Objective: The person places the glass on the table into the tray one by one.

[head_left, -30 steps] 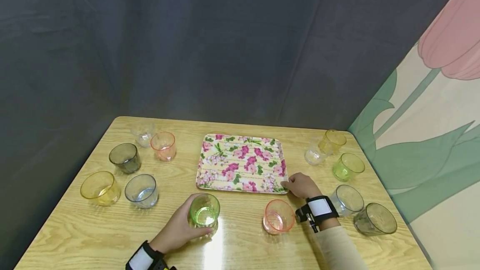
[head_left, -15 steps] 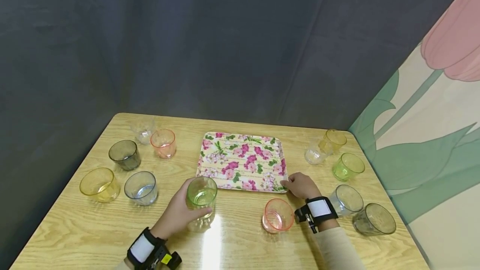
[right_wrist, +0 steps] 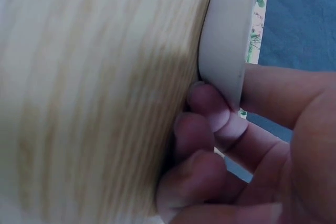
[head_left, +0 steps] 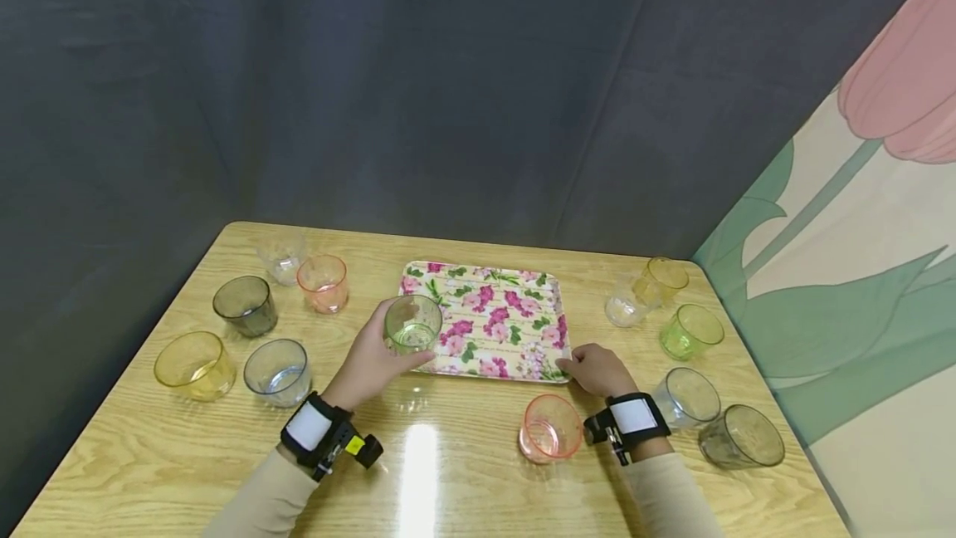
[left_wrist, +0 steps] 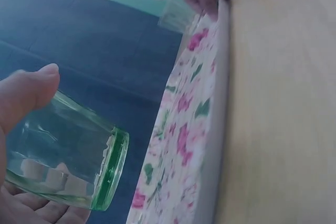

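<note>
My left hand (head_left: pixel 378 353) grips a green glass (head_left: pixel 413 326) around its side, over the left front part of a floral tray (head_left: pixel 496 322). In the left wrist view the glass (left_wrist: pixel 68 156) is clear of the tray's surface, its thick base facing the tray. At the tray's front right corner my right hand (head_left: pixel 600 369) pinches the rim. The right wrist view shows the thumb over the tray's rim (right_wrist: pixel 226 40) and curled fingers (right_wrist: pixel 207 106) under its outer side. A pink glass (head_left: pixel 550 430) stands in front of the right hand.
On the left stand yellow (head_left: pixel 196 366), blue-tinted (head_left: pixel 278 372), grey (head_left: pixel 245 305), clear (head_left: pixel 282 257) and pink (head_left: pixel 324 283) glasses. Along the right are yellow (head_left: pixel 663 279), clear (head_left: pixel 626 307), green (head_left: pixel 690 331), blue-tinted (head_left: pixel 687 397) and grey (head_left: pixel 742 437) ones. A dark curtain (head_left: pixel 448 90) hangs behind the table.
My left hand has lifted the green glass from the table in front of the tray and carried it forward over the tray. The right hand stays at the tray's corner.
</note>
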`<move>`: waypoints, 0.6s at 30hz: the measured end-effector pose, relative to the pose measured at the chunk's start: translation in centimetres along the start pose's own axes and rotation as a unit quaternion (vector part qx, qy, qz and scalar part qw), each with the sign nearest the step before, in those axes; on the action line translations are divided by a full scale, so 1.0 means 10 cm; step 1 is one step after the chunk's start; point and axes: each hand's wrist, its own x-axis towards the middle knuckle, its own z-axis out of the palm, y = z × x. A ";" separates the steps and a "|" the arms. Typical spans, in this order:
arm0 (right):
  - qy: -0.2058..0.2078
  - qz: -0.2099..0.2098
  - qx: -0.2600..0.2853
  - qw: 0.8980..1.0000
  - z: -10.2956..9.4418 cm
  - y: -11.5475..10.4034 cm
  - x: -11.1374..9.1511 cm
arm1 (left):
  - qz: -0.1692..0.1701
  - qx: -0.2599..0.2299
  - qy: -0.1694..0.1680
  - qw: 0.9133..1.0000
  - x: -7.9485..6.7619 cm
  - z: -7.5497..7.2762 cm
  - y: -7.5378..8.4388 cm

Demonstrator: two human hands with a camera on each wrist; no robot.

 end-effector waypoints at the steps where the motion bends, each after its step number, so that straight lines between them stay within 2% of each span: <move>1: 0.001 0.000 -0.001 1.000 0.00 0.00 0.00 | -0.005 0.002 0.001 1.000 0.05 -0.01 0.00; 8: 0.006 0.007 -0.003 1.000 0.01 0.00 0.01 | -0.047 0.026 0.003 0.999 0.38 -0.03 -0.10; 12: -0.001 0.007 -0.003 1.000 0.03 0.02 0.02 | -0.076 0.021 -0.009 0.997 0.50 -0.02 -0.17; 15: 0.003 0.005 -0.006 1.000 0.03 0.02 0.01 | -0.084 0.016 -0.014 0.996 0.58 -0.01 -0.19; 18: 0.006 0.003 -0.004 1.000 0.02 0.02 0.00 | -0.088 0.004 -0.006 0.996 0.66 0.01 -0.18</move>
